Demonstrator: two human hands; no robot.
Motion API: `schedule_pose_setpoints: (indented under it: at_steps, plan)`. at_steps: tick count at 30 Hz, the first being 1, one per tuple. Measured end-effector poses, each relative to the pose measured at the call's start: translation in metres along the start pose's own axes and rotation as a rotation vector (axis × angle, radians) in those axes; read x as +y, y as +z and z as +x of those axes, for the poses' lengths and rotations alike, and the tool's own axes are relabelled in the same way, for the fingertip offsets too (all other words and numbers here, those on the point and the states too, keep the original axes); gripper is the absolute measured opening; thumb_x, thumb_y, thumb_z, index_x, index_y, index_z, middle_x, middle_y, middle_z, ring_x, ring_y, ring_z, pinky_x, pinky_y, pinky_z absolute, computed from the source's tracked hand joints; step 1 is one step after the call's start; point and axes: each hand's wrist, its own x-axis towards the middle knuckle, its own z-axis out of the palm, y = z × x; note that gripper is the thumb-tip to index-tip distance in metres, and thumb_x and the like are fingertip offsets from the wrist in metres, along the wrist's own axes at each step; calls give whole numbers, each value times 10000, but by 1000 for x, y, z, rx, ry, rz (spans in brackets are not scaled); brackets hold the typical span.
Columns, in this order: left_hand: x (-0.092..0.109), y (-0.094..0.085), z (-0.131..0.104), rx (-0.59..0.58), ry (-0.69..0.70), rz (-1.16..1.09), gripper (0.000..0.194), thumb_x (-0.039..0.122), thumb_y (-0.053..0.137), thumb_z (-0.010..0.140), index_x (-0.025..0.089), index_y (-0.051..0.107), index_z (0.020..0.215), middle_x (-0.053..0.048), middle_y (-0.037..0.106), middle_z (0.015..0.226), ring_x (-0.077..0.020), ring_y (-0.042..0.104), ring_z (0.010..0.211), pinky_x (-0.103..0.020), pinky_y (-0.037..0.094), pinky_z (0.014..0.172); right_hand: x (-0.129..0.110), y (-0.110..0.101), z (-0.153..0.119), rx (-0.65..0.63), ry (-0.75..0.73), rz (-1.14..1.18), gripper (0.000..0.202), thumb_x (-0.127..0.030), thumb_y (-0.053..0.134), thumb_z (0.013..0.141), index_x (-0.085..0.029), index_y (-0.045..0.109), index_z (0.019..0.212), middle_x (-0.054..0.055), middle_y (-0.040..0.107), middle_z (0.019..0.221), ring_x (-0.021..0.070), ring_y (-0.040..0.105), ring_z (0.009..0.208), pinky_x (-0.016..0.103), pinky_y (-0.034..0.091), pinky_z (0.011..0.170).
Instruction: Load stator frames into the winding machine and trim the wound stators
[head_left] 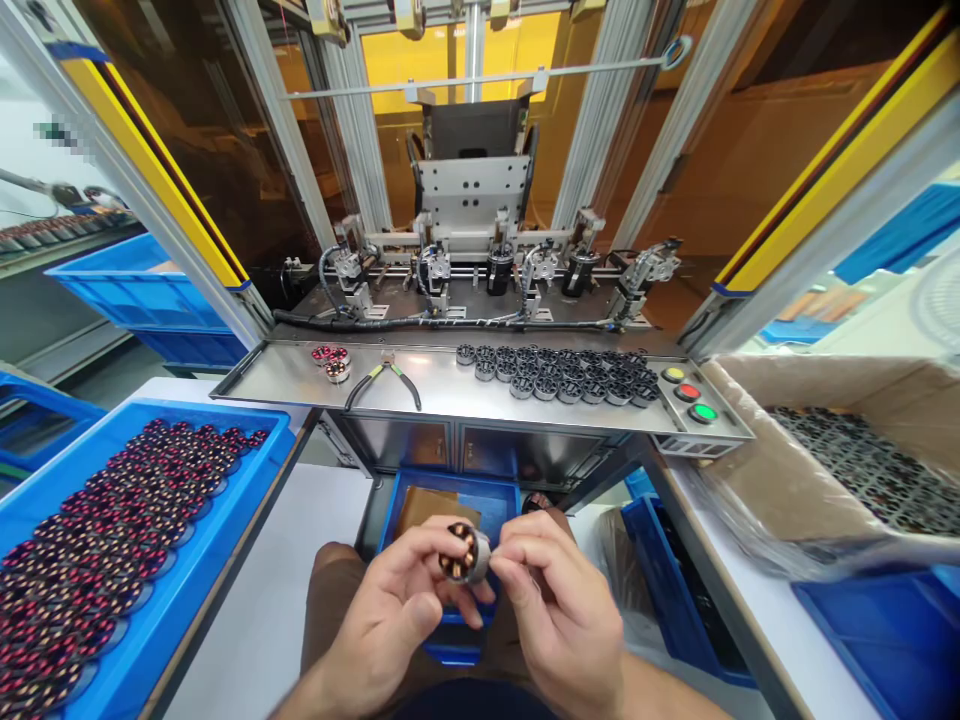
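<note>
My left hand (pixel 405 585) is closed round a small motor stator (pixel 466 556), a silvery metal ring with copper coils inside, held above my lap. Its coil side faces left and up. At the ring's right edge my right hand (pixel 559 590) is closed in a pinch; a thin strand may lie between thumb and forefinger, but it is too fine to make out. Ahead on the metal ledge lie cutting pliers (pixel 384 384) with dark and green handles, spread apart. Beside them sits a little group of red-and-copper stators (pixel 334 362).
Rows of black-topped ring parts (pixel 570 376) cover the ledge's right half, beside yellow, red and green buttons (pixel 688 392). A blue tray (pixel 281 440) of stators is at left, a carton (pixel 757 470) of parts at right. Behind stands a machine fixture (pixel 474 200); a blue bin (pixel 390 515) is below.
</note>
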Motion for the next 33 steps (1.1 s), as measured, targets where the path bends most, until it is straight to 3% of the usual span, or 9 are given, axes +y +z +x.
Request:
schedule_pose_setpoints:
  at_steps: [2,4,8,11,14,18,25,28,33]
  plan:
    - [3,1,0,33,48,42,197,409,706,843,255,712,965,-61,599,1212,-185,651,1011,-300,535,851,0,0,2,-10,40,26,151,-61,553,898,-187,608,837,11,586,731,122,570,692,238,486,627]
    - [3,2,0,63,95,38,143,350,766,801,249,695,871,-41,661,1153,-216,627,1144,-330,481,981,0,-1,3,-22,58,60,145,-75,550,904,-186,606,828,12,580,732,121,568,683,242,486,619]
    - [0,5,2,104,104,-117,385,366,862,682,296,635,984,-19,705,1099,-254,558,1275,-365,456,1027,0,-7,4,-83,-22,91,123,-82,555,904,-186,609,870,23,605,748,129,593,694,251,517,629]
    - [-4,4,3,91,-60,-111,517,497,828,679,229,617,1067,-56,676,1054,-192,664,1031,-266,526,860,0,-13,6,-137,-124,29,96,-113,553,925,-181,617,903,46,636,768,141,633,708,249,551,631]
    - [-8,4,4,-35,-244,-98,389,520,661,844,176,586,1009,-23,658,777,-115,675,664,-189,512,595,-1,-17,7,-139,-199,-44,103,-170,537,960,-181,622,902,52,646,753,143,646,682,241,558,600]
    - [-11,5,4,-39,-177,-103,266,406,626,907,213,540,1071,-8,671,785,-138,699,688,-220,543,606,-3,-16,5,-108,-212,-91,140,-175,518,970,-168,618,872,39,621,709,132,600,630,247,527,577]
    - [-10,7,-1,129,125,164,266,224,727,846,266,614,1083,-30,626,1104,-126,685,860,-222,562,752,-1,-3,-3,-49,112,113,153,-134,540,941,-186,587,805,1,567,725,110,551,684,222,457,628]
    - [-10,8,-3,183,293,355,440,66,736,803,321,588,1130,-18,636,1162,-138,677,991,-213,558,842,3,2,-6,-71,321,291,234,-226,535,967,-187,558,737,-5,526,695,111,518,657,226,434,601]
    - [-6,10,-5,209,354,469,557,-2,710,788,331,547,1204,-25,650,1166,-142,687,1001,-221,575,863,14,8,-14,-138,599,602,277,-342,561,970,-173,570,750,-8,508,712,99,488,623,222,416,567]
